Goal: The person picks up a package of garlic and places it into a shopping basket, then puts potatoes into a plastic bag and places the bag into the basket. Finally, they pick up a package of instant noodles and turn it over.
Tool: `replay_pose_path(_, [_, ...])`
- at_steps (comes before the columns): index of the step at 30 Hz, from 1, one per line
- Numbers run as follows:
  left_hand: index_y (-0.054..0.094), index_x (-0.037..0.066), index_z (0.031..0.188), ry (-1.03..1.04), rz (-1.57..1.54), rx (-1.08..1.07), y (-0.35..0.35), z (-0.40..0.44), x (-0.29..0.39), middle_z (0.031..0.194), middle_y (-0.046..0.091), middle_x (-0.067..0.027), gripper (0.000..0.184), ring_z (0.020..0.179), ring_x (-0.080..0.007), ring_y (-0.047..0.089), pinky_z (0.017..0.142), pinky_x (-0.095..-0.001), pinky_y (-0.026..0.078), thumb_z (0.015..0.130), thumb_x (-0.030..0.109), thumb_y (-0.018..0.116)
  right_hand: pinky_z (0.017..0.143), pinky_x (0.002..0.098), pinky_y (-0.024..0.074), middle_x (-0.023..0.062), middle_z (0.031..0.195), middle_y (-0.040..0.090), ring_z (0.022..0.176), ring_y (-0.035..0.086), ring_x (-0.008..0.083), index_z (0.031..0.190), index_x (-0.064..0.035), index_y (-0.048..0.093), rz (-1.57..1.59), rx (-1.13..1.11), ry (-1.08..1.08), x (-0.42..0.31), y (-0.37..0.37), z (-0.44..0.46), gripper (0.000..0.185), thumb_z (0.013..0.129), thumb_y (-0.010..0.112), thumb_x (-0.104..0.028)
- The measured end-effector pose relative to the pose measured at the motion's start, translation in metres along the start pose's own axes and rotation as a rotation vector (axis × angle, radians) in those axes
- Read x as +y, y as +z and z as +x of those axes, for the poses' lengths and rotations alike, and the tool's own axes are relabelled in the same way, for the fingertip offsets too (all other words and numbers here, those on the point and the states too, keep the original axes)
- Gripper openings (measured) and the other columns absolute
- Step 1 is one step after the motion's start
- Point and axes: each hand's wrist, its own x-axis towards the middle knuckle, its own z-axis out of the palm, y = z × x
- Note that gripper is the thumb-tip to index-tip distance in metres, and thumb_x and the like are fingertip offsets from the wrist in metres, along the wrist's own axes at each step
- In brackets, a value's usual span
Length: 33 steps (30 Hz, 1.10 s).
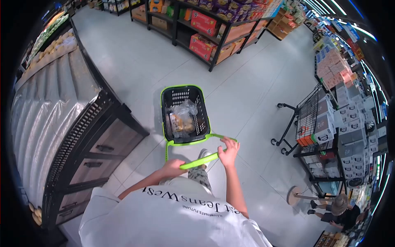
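Both hands hold the lime-green pull handle [202,160]: the left hand [172,168] is closed around the left end of its crossbar, and the right hand [228,151] grips the right end, thumb on the near side and fingers over the corner. The handle's two side arms run forward to a rolling shopping basket [165,108] that sits on the pale tiled floor [255,123] just ahead of the person's feet. The basket is black plastic, rectangular with rounded corners, its walls pierced by rows of slots and its rim edged in the same bright green. Inside lies a crinkled clear plastic bag [188,108] with rounded yellow-brown items, too indistinct to identify.

Below the hands, the white T-shirt [173,222] carries dark lettering, upside down in this view: "JeansWest", with "ILLUMINATE FUTURE" in smaller capitals. To the left stands a produce stand [53,99] draped in shiny sheeting. Beyond the basket, a black shelving unit [175,24] holds red cartons [201,47] marked with a "6"; their other print is unreadable. A wire shopping cart [306,115] stands to the right, near stacked boxes.
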Motion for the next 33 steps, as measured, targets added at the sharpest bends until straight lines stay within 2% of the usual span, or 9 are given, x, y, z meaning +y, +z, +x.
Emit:
replay_pose_path(2, [0.062, 0.008, 0.081, 0.078, 0.055, 0.133, 0.008, 0.029, 0.008, 0.071, 0.062, -0.0128, 0.030, 0.070, -0.0291, 0.061, 0.061, -0.0384, 0.046, 0.072, 0.037, 0.064, 0.104, 0.0532, 0.0130, 0.0043, 0.109, 0.058, 0.109, 0.045, 0.0274, 0.091, -0.0123, 0.065, 0.046, -0.043, -0.041, 0.019, -0.003, 0.036, 0.031, 0.061, 0.056, -0.016])
replay_pose_path(7, [0.064, 0.009, 0.085, -0.028, -0.005, 0.111, 0.015, 0.096, 0.032, 0.074, 0.062, -0.0135, 0.033, 0.071, -0.0306, 0.060, 0.063, -0.0385, 0.045, 0.070, 0.038, 0.063, 0.105, 0.0535, 0.0115, 0.0030, 0.110, 0.058, 0.110, 0.044, 0.0271, 0.090, -0.0133, 0.065, 0.083, -0.147, -0.118, 0.068, -0.004, 0.102, 0.030, 0.061, 0.056, -0.014])
replay_pose_path(11, [0.064, 0.009, 0.086, -0.072, -0.019, 0.197, 0.020, 0.145, 0.052, 0.074, 0.062, -0.0135, 0.032, 0.071, -0.0306, 0.060, 0.063, -0.0371, 0.045, 0.069, 0.036, 0.063, 0.104, 0.0539, 0.0115, 0.0023, 0.110, 0.058, 0.110, 0.043, 0.0270, 0.089, -0.0133, 0.065, 0.111, -0.212, -0.194, 0.108, 0.002, 0.157, 0.028, 0.063, 0.056, -0.015])
replay_pose_path(17, [0.064, 0.008, 0.084, -0.069, -0.031, 0.468, 0.005, 0.190, 0.069, 0.072, 0.061, -0.0138, 0.030, 0.068, -0.0295, 0.060, 0.062, -0.0367, 0.046, 0.065, 0.031, 0.067, 0.103, 0.0531, 0.0146, 0.0037, 0.109, 0.058, 0.111, 0.043, 0.0279, 0.090, -0.0136, 0.065, 0.114, -0.279, -0.255, 0.123, 0.013, 0.213, 0.025, 0.066, 0.056, -0.016])
replay_pose_path(22, [0.065, 0.008, 0.082, -0.163, -0.074, 0.492, -0.011, 0.223, 0.094, 0.068, 0.061, -0.0120, 0.032, 0.062, -0.0274, 0.060, 0.057, -0.0362, 0.047, 0.062, 0.032, 0.069, 0.104, 0.0541, 0.0118, 0.0050, 0.114, 0.054, 0.114, 0.039, 0.0300, 0.092, -0.0155, 0.065, 0.106, -0.305, -0.243, 0.143, 0.020, 0.252, 0.026, 0.067, 0.058, -0.017])
replay_pose_path(24, [0.064, 0.008, 0.082, -0.127, -0.014, 0.509, -0.022, 0.245, 0.085, 0.068, 0.061, -0.0122, 0.034, 0.062, -0.0281, 0.060, 0.057, -0.0364, 0.047, 0.061, 0.034, 0.069, 0.103, 0.0554, 0.0109, 0.0050, 0.118, 0.051, 0.117, 0.036, 0.0312, 0.093, -0.0170, 0.064, 0.092, -0.315, -0.222, 0.147, 0.034, 0.271, 0.027, 0.066, 0.059, -0.017])
replay_pose_path(26, [0.064, 0.007, 0.086, -0.173, -0.052, 0.410, -0.039, 0.261, 0.092, 0.071, 0.062, -0.0138, 0.038, 0.066, -0.0294, 0.061, 0.060, -0.0381, 0.047, 0.064, 0.037, 0.067, 0.103, 0.0582, 0.0091, 0.0042, 0.120, 0.049, 0.119, 0.033, 0.0320, 0.094, -0.0187, 0.063, 0.089, -0.310, -0.247, 0.149, 0.041, 0.290, 0.028, 0.066, 0.059, -0.016])
replay_pose_path(29, [0.064, 0.010, 0.086, -0.124, -0.038, 0.226, -0.061, 0.297, 0.079, 0.077, 0.063, -0.0140, 0.036, 0.074, -0.0314, 0.061, 0.066, -0.0405, 0.047, 0.067, 0.041, 0.063, 0.102, 0.0551, 0.0098, 0.0058, 0.119, 0.051, 0.119, 0.033, 0.0324, 0.091, -0.0161, 0.064, 0.075, -0.322, -0.239, 0.131, 0.044, 0.327, 0.028, 0.064, 0.058, -0.012])
replay_pose_path(33, [0.062, 0.010, 0.092, -0.086, -0.153, 0.203, -0.109, 0.336, 0.072, 0.081, 0.063, -0.0149, 0.039, 0.077, -0.0322, 0.060, 0.068, -0.0406, 0.046, 0.070, 0.042, 0.062, 0.100, 0.0576, 0.0102, 0.0046, 0.119, 0.050, 0.120, 0.032, 0.0315, 0.089, -0.0172, 0.064, 0.080, -0.324, -0.267, 0.122, 0.081, 0.391, 0.028, 0.063, 0.056, -0.011])
